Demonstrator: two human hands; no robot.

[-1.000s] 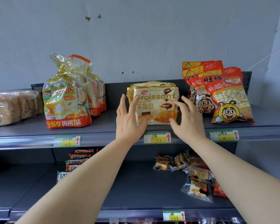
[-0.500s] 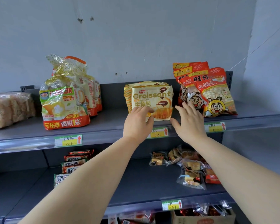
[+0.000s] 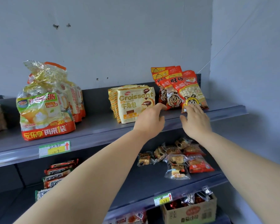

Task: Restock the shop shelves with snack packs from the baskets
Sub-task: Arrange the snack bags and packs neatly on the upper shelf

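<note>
Forward: left hand (image 3: 149, 121), right hand (image 3: 195, 122), outstretched

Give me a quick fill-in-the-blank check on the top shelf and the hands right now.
1. The cream packs on the top shelf read ___.
2. The right hand touches the bee-print bag, which stands to the ___ of those packs.
3. The left hand is open and grips ___.
Missing words: Croissant; right; nothing.
</note>
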